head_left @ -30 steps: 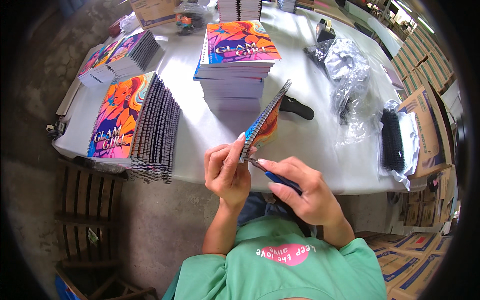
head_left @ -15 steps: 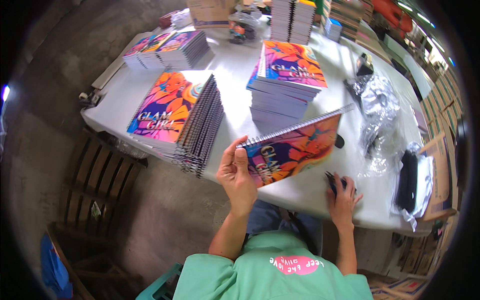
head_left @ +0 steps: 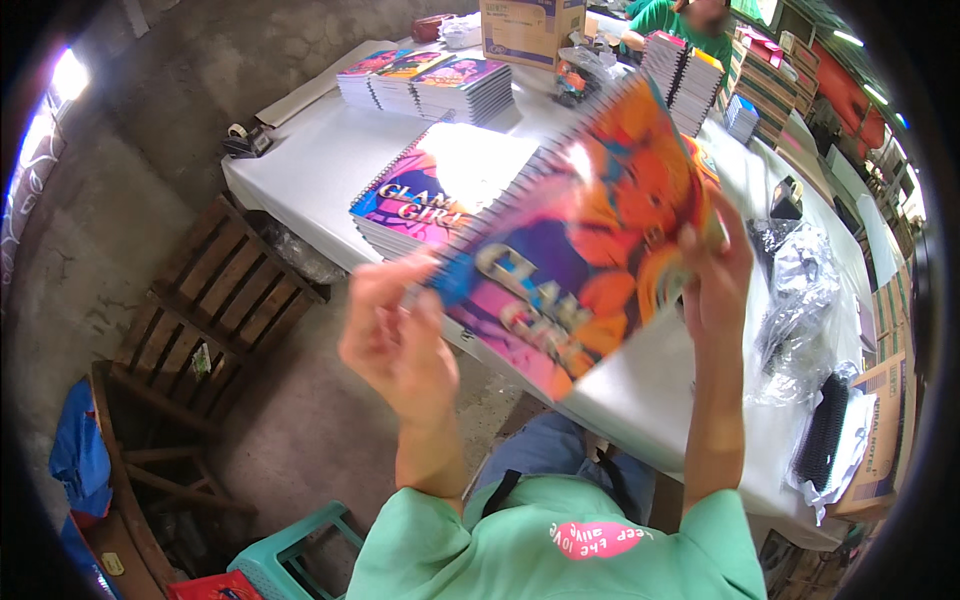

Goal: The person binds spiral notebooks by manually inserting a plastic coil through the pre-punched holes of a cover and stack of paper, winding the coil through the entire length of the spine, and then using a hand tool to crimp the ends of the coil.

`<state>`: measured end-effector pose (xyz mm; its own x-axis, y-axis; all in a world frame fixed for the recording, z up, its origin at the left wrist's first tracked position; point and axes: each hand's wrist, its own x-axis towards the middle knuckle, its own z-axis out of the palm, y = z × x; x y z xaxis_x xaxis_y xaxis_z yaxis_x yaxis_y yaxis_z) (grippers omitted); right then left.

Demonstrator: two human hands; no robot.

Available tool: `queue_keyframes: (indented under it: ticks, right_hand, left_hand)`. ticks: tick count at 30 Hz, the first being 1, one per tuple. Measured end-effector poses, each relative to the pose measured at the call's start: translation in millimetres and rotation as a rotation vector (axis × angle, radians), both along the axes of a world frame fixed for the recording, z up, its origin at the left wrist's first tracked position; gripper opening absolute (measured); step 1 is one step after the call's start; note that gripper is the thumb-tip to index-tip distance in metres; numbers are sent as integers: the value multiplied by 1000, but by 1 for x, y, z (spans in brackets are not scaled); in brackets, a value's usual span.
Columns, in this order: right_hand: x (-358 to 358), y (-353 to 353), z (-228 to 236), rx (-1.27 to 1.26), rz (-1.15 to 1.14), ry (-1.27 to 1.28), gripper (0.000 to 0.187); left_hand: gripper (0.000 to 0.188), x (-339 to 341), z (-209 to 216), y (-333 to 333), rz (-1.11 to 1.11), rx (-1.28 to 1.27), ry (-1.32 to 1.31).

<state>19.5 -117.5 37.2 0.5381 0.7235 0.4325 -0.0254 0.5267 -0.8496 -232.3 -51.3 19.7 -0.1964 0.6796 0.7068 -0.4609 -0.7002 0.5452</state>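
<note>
Head view: holding up a spiral notebook (head_left: 600, 260) toward two o'clock, coil corner pinched in left grip (head_left: 400, 335) at eight, opposite side in right grip (head_left: 715, 270) at three. Bearing blurred two-line pale lettering. Tilted, overlapping tabletop (head_left: 645, 405) near edge and notebook stack (head_left: 405, 195) at eleven.

Wearer's hands (head_left: 395, 335): two; held notebooks (head_left: 585, 255): one; tape dispensers (head_left: 247, 142): two; teal stools (head_left: 295, 550): one.
</note>
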Motion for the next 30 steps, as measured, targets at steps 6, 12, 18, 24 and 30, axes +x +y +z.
queue_keyframes:
  ticks: [6, 12, 18, 24, 30]
  right_hand:
    - [-2, 129, 112, 236, 348, -162, 33]
    - [-103, 199, 190, -11, 902, -1684, 38]
    - [-131, 246, 115, -51, 905, -1680, 68]
    - [-16, 242, 12, -287, 463, -923, 64]
    - [-38, 224, -54, -51, 65, -101, 37]
  left_hand:
    - [48, -43, 39, 23, 379, -29, -73]
    - [55, -53, -7, 80, 437, -408, 204]
    - [59, -28, -40, 121, 133, -424, 81]
    - [56, -23, -36, 140, 306, -431, 82]
    - [69, -9, -37, 153, 151, -484, -178]
